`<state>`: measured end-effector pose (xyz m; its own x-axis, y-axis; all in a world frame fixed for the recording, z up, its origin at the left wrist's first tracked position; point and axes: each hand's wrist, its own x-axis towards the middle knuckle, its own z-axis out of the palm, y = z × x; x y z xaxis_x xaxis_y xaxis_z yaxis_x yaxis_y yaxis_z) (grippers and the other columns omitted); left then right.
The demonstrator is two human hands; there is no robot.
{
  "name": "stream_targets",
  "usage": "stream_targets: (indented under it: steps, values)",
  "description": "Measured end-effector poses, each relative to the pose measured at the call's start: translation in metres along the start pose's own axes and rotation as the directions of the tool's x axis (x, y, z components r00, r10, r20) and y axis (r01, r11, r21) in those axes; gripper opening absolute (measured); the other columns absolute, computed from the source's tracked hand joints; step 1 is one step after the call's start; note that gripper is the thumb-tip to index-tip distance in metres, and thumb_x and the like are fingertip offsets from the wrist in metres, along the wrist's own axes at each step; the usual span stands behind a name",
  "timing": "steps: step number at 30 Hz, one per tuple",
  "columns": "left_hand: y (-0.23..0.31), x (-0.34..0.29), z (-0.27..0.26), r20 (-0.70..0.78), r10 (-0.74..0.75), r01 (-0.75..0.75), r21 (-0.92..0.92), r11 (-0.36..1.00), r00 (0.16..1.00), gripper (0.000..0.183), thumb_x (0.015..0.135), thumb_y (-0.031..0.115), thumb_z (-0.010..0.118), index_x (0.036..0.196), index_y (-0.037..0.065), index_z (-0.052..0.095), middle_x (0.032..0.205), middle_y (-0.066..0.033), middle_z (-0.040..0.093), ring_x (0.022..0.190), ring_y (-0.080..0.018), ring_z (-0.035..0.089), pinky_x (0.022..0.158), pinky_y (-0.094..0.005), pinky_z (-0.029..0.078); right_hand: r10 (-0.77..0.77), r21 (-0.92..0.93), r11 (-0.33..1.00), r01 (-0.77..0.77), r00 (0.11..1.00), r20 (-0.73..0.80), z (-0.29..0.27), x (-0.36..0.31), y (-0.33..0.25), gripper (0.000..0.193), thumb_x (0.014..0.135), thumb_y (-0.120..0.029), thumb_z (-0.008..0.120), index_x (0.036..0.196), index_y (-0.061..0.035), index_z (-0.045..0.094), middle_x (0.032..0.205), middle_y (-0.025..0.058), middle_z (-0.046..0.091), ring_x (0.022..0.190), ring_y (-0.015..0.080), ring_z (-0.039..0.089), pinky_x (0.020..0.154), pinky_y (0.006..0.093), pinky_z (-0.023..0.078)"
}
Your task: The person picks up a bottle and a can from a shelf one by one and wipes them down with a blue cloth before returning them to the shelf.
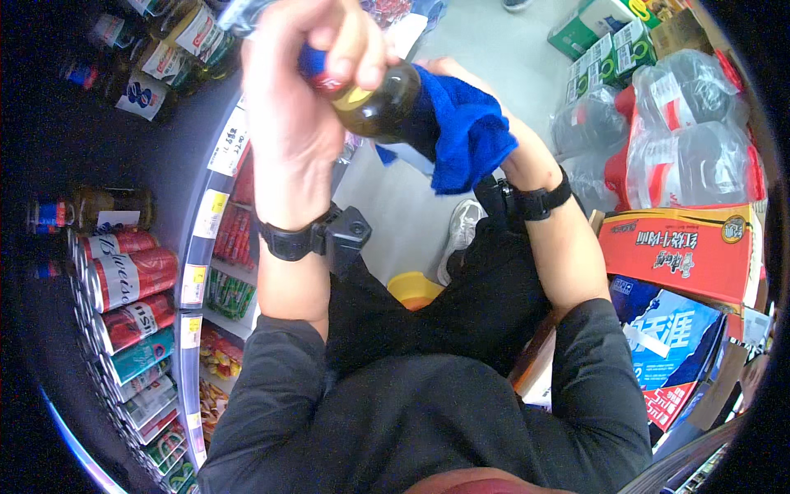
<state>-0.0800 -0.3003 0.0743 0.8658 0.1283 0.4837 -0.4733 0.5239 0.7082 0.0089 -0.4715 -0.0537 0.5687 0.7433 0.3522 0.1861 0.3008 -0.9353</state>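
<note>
Work position: the bottle [399, 103] is raised in front of the body, between both hands, tilted with its neck end toward the left. The left hand [288, 99] is clamped on the neck end, fingers curled around it. The right hand [455, 69] is at the opposite end of the bottle, largely behind the blue cloth [473, 132]. The cloth lies against the bottle's lower body, with a loose fold hanging beneath. The cloth hides the right fingers; whether they are closed cannot be told.

Surroundings: the shelf rail [206, 216] and the drink cans [132, 276] are to the left of and below the bottle. The plastic bottles [691, 156] and the red carton [679, 247] are to its right.

Step in hand: judged from this arrangement, wiping of the bottle's body.

Next move: maintain the left grip on the neck. Turn the bottle against the cloth so that unwiped surface meets the fabric. Apply even pressure with the right hand. Caution: smooth glass may slip if the neck grip loosens.
</note>
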Motion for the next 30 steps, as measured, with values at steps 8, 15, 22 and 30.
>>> stream_targets:
  steps: [8,15,22,30]
  values:
    - [0.037,0.006,-0.044,0.233,-0.093,0.192,-0.445,0.875,0.968,0.035,0.103,0.022,0.052,0.068,0.018,0.045,0.056,0.0062,0.043,0.053,-0.0104,0.042,0.070,-0.0311,0.040,0.281,-0.145,0.957,-0.250,0.925,0.257,0.051,-0.012,-0.067,0.075,0.090,-0.058,0.063,0.134,0.0014,0.055,0.095,0.0184,0.073,0.069,0.0284,0.069,0.064,0.0389,0.055]
    - [0.049,0.003,-0.067,0.275,-0.101,0.250,-0.590,0.768,0.956,0.034,0.102,0.022,0.054,0.069,0.018,0.046,0.056,0.0073,0.044,0.053,-0.0080,0.044,0.069,-0.0293,0.040,0.242,0.588,0.488,-0.644,0.748,0.619,0.067,-0.002,-0.045,0.039,0.103,-0.030,0.059,0.132,-0.0041,0.059,0.110,0.0080,0.071,0.089,0.0154,0.068,0.080,0.0315,0.057]
    - [0.053,0.005,-0.076,0.119,-0.090,0.129,-0.386,0.913,0.989,0.036,0.102,0.022,0.054,0.067,0.018,0.043,0.056,0.0064,0.038,0.053,-0.0101,0.038,0.070,-0.0299,0.038,0.317,0.560,0.761,-0.327,0.941,0.119,0.042,-0.003,-0.034,0.036,0.104,-0.029,0.058,0.129,-0.0035,0.064,0.109,0.0023,0.070,0.092,0.0114,0.067,0.085,0.0278,0.056]
    - [0.062,-0.001,-0.068,0.006,-0.142,0.125,-0.506,0.853,0.990,0.045,0.107,0.029,0.046,0.065,0.019,0.039,0.053,0.0052,0.036,0.048,-0.0124,0.039,0.062,-0.0323,0.040,0.410,0.149,0.819,-0.554,0.747,0.523,0.017,0.000,-0.073,0.064,0.088,-0.010,0.079,0.144,0.0016,0.050,0.128,0.0051,0.066,0.111,0.0108,0.062,0.098,0.0277,0.050]
